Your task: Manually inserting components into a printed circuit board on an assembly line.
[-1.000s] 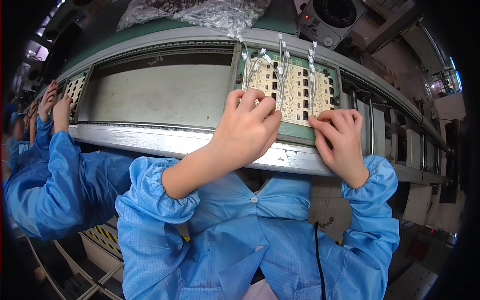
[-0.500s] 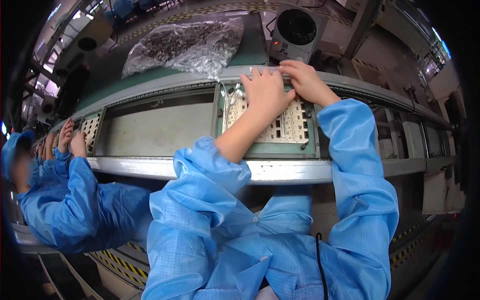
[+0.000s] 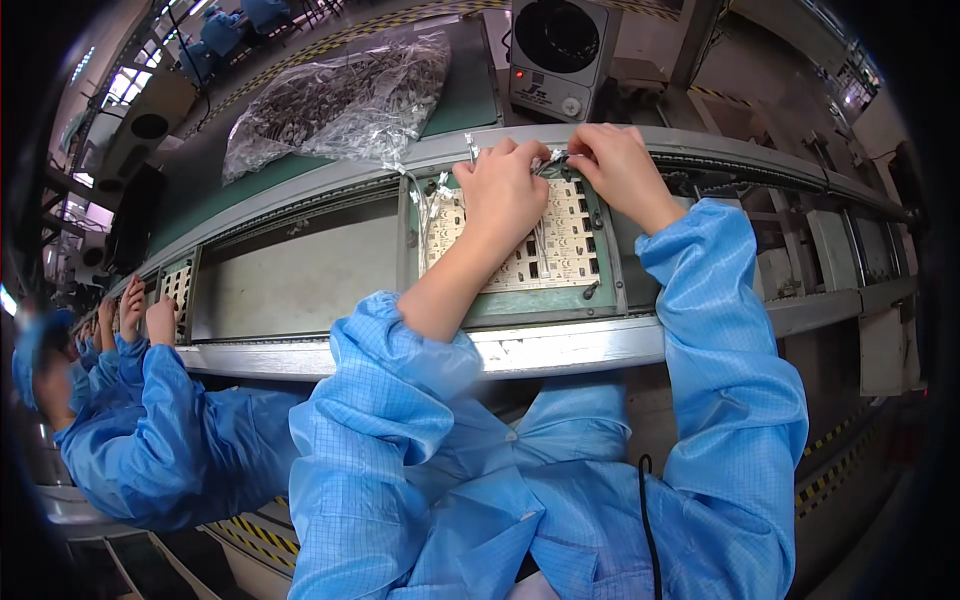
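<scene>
Board panel [image 3: 572, 262] seated in a green carrier, with both hands at its far edge

Green carrier [image 3: 530, 308] holds the cream panel flat inside its rim, and rows of small black parts sit across the panel. The carrier itself lies between the rails of a conveyor, just behind the shiny front rail [image 3: 570, 348]. Thin grey cables [image 3: 422, 232] run along the panel's left side, and their white connectors gather near the upper left corner.

The left hand [image 3: 503, 192] arches over the panel and hides part of it; its fingers are bent downward, and whether they pinch anything cannot be told. The right hand [image 3: 618, 170] is at the far right corner, thumb and forefinger drawn close together beside a white connector [image 3: 557, 155]; whether they grip it is too small to tell.

Beyond the far rail, a clear plastic bag [image 3: 275, 145] rests on a green surface [image 3: 470, 90]. It is loosely full of tangled dark wires [image 3: 350, 85], and its crumpled near corner reaches the rail. Right of it stands a grey boxy machine [image 3: 590, 85] with a round dark opening and a red light. Farther left, a co-worker's hands [image 3: 158, 318] are beside another panel [image 3: 177, 284] between the same rails
</scene>
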Tool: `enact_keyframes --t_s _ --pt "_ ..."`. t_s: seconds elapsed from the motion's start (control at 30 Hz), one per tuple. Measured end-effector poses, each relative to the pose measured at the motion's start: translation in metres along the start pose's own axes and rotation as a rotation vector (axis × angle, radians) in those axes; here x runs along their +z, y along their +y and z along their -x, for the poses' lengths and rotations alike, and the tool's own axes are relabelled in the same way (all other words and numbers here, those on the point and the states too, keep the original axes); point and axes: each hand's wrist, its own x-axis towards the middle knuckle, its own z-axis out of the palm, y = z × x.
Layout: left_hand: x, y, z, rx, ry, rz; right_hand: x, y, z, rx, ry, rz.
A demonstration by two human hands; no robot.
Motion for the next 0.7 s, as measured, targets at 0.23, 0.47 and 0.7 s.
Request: enact_keyframes --t_s 0.23,0.47,0.7 --pt "0.004 0.002 0.003 -0.020 0.065 0.088 -0.014 -0.001 0.004 0.009 -0.162 0.060" --pt "0.006 0.000 0.004 0.062 0.030 -0.002 -0.007 0.004 0.005 0.072 -0.136 -0.140" --pt "0.008 0.001 0.006 0.118 0.072 -0.132 -0.004 0.002 0.006 0.112 -0.100 -0.100"
